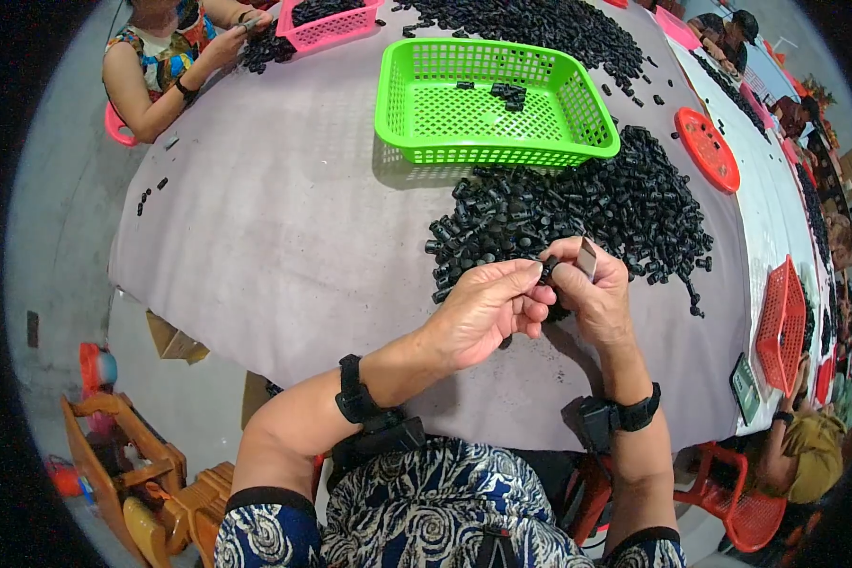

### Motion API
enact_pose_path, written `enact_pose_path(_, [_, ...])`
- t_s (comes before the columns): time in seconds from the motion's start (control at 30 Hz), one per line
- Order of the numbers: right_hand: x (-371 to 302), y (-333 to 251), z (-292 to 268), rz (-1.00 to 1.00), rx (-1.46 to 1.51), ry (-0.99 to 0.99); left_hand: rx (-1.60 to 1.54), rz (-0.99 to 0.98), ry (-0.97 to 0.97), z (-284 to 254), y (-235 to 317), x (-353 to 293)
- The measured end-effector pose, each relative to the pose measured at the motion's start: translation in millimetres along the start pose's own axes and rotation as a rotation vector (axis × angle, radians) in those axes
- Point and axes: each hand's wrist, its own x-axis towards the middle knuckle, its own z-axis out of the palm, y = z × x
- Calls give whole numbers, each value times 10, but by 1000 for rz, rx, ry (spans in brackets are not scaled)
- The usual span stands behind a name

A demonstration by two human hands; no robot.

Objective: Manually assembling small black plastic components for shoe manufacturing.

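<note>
My left hand [478, 317] pinches a small black cylindrical part [547, 269] between thumb and fingertips. Closed around a short flat metal blade [588, 257], my right hand [596, 298] meets the left at that part, its thumb against it. The blade's tip sticks up past the right fingers; its lower portion is hidden in the grip. Just beyond both hands spreads a heap of similar black parts [577, 204]. A green plastic basket [497, 154] stands behind the heap with a few black parts on its bottom.
A lavender-grey cloth covers the table [275, 237]. On the right are a red round tray [706, 151] and a red basket [781, 327]. At the far left a person [166, 71] works beside a pink basket [327, 30]. Another black heap [549, 33] lies at the back.
</note>
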Motion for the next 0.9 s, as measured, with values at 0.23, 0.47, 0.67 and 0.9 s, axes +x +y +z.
enact_pose_path(0.23, [85, -218, -3, -184, -248, 223, 92, 42, 29, 49, -1, -5])
enact_pose_path(0.47, [585, -730, -33, -375, -330, 337, 152, 172, 59, -9, -2, 1])
enact_pose_path(0.67, [362, -532, -114, -245, -386, 361, 154, 169, 90, 2, 42, -30])
enact_pose_path(0.9, [-102, -18, -396, -219, -777, 177, 170, 166, 91, -15, 28, 0])
